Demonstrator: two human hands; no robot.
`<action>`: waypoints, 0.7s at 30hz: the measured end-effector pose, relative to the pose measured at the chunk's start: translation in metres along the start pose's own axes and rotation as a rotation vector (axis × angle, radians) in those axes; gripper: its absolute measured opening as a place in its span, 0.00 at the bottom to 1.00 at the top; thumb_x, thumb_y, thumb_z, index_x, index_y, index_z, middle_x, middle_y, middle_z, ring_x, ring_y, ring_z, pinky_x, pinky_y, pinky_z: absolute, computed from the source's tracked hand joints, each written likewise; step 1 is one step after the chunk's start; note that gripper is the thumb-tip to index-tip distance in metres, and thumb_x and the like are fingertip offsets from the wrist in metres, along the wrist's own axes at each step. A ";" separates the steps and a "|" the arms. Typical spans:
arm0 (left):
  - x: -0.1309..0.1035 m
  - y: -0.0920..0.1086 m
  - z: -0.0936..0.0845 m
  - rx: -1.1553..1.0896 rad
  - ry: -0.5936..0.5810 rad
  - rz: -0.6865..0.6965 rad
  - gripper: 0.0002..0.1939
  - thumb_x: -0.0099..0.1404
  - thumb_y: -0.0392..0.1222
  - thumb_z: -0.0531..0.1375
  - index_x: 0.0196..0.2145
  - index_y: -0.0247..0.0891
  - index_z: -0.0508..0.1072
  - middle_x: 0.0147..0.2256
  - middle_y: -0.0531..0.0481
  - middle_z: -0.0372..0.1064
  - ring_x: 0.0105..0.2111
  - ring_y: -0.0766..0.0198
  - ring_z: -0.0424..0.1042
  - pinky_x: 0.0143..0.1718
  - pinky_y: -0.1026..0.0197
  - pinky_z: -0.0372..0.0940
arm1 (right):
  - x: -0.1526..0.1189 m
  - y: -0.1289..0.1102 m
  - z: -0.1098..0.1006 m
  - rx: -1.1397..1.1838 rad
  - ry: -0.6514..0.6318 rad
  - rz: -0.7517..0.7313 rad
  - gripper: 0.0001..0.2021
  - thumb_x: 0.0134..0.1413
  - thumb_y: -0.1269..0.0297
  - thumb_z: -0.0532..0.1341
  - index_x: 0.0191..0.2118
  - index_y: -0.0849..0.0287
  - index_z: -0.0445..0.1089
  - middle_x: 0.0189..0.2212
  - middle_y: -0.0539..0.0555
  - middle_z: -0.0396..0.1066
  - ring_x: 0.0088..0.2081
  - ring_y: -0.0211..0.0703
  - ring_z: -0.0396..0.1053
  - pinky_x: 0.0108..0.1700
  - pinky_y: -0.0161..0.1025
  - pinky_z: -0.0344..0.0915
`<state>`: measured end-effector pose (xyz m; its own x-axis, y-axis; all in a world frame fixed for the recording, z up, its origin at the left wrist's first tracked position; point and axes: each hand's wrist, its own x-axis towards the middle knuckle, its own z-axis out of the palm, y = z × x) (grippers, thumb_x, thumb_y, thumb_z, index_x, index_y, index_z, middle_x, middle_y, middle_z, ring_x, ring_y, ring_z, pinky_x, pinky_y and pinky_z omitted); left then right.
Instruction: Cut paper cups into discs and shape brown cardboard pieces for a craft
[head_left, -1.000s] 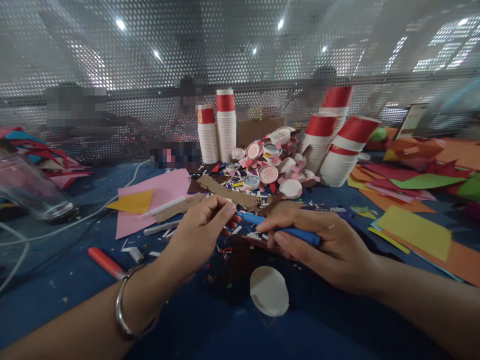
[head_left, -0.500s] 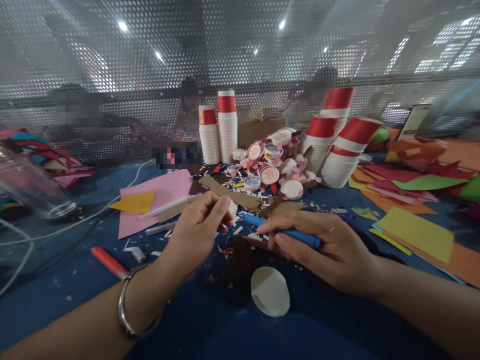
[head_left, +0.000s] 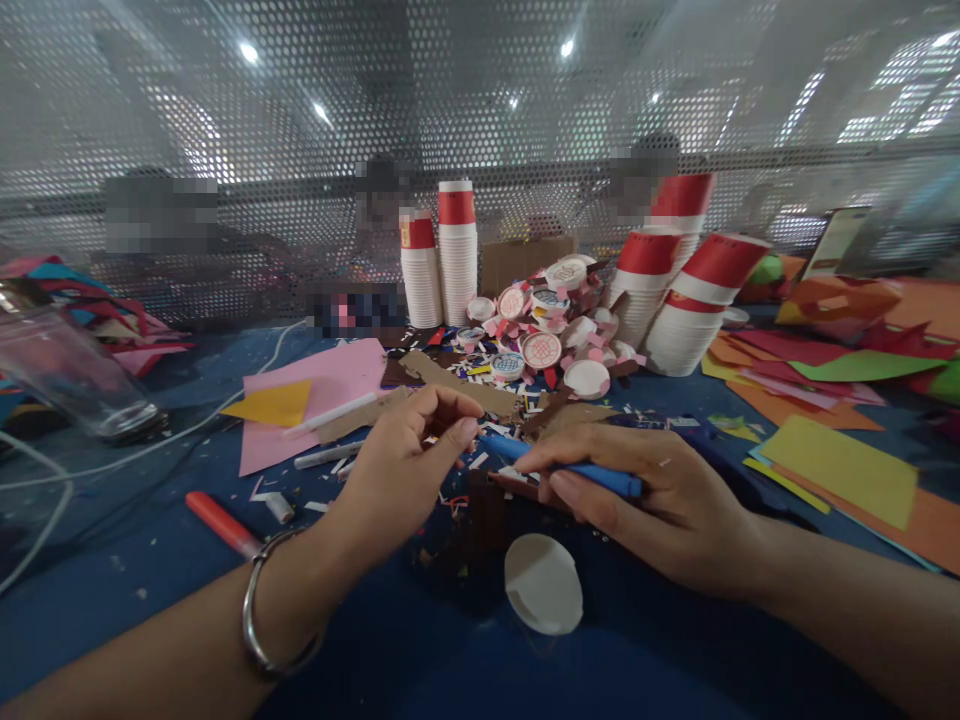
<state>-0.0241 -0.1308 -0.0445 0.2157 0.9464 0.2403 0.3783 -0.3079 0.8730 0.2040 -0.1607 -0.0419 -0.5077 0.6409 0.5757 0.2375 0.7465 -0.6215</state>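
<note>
My right hand (head_left: 652, 495) lies over a blue pen (head_left: 596, 477) and grips it, the pen pointing left across the blue table (head_left: 150, 560). My left hand (head_left: 401, 470), with a metal bangle (head_left: 259, 620) on its wrist, pinches thumb and forefinger together at the pen's left end (head_left: 491, 445). What sits between those fingertips is hidden. Under both hands lies a dark brown paper piece (head_left: 484, 515). A white paper disc (head_left: 543, 583) rests just in front of it.
Stacks of red-and-white paper cups (head_left: 456, 250) (head_left: 686, 310) and a heap of cut cup bottoms (head_left: 540, 345) stand behind. Pink paper (head_left: 330, 385), a red pen (head_left: 221, 522), a glass jar (head_left: 67, 380), white cables and coloured sheets (head_left: 847, 465) lie around. Perforated screen at the back.
My left fingers have shifted slightly at the pen's end; the small white bit seen between them half a second ago no longer shows. The right hand has stayed still.
</note>
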 end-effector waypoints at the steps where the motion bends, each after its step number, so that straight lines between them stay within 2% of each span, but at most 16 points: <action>1: 0.000 -0.001 0.000 -0.013 0.004 -0.018 0.06 0.69 0.41 0.59 0.42 0.39 0.73 0.34 0.51 0.73 0.35 0.62 0.73 0.36 0.58 0.68 | 0.000 0.000 0.000 0.000 0.002 0.003 0.12 0.66 0.73 0.58 0.49 0.57 0.76 0.39 0.51 0.79 0.40 0.33 0.76 0.45 0.29 0.69; 7: 0.003 0.000 0.000 -0.061 0.036 -0.092 0.05 0.71 0.39 0.55 0.42 0.39 0.70 0.26 0.56 0.67 0.26 0.66 0.67 0.30 0.61 0.64 | -0.001 0.001 -0.001 -0.031 0.007 0.009 0.11 0.66 0.73 0.58 0.49 0.58 0.76 0.39 0.51 0.79 0.40 0.35 0.76 0.45 0.29 0.70; 10: 0.001 0.003 -0.001 0.018 0.069 -0.047 0.08 0.72 0.42 0.55 0.43 0.40 0.73 0.31 0.53 0.70 0.29 0.64 0.69 0.32 0.58 0.65 | 0.000 0.001 0.000 -0.041 0.008 0.014 0.11 0.66 0.72 0.59 0.49 0.57 0.76 0.39 0.51 0.79 0.40 0.34 0.76 0.45 0.29 0.69; 12: -0.002 0.005 -0.002 0.129 0.073 0.055 0.09 0.72 0.42 0.56 0.44 0.41 0.75 0.39 0.49 0.74 0.37 0.60 0.72 0.39 0.55 0.66 | 0.001 0.002 0.000 -0.041 0.002 0.018 0.11 0.66 0.72 0.59 0.49 0.57 0.76 0.39 0.50 0.79 0.41 0.34 0.76 0.45 0.28 0.69; 15: -0.009 0.009 -0.002 0.310 0.031 0.296 0.10 0.68 0.34 0.58 0.44 0.42 0.77 0.46 0.48 0.75 0.49 0.56 0.71 0.51 0.50 0.63 | 0.001 0.002 0.001 -0.041 -0.003 0.020 0.10 0.67 0.71 0.59 0.48 0.57 0.76 0.38 0.50 0.79 0.39 0.33 0.76 0.44 0.28 0.69; 18: -0.014 0.011 0.000 0.384 -0.038 0.467 0.16 0.63 0.27 0.60 0.44 0.42 0.77 0.46 0.50 0.76 0.50 0.56 0.70 0.56 0.48 0.59 | 0.001 0.002 0.001 -0.056 -0.002 0.024 0.09 0.67 0.70 0.59 0.47 0.58 0.76 0.37 0.50 0.79 0.38 0.33 0.76 0.42 0.29 0.70; 21: -0.015 0.013 0.001 0.389 -0.066 0.496 0.15 0.62 0.25 0.61 0.42 0.42 0.76 0.45 0.52 0.77 0.48 0.57 0.70 0.55 0.49 0.58 | 0.001 0.002 0.000 -0.055 -0.014 0.042 0.09 0.67 0.69 0.59 0.47 0.57 0.76 0.38 0.51 0.80 0.39 0.36 0.77 0.43 0.31 0.71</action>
<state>-0.0215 -0.1487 -0.0375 0.4994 0.6780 0.5394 0.5160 -0.7328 0.4436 0.2040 -0.1587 -0.0432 -0.5075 0.6699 0.5419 0.3041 0.7277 -0.6148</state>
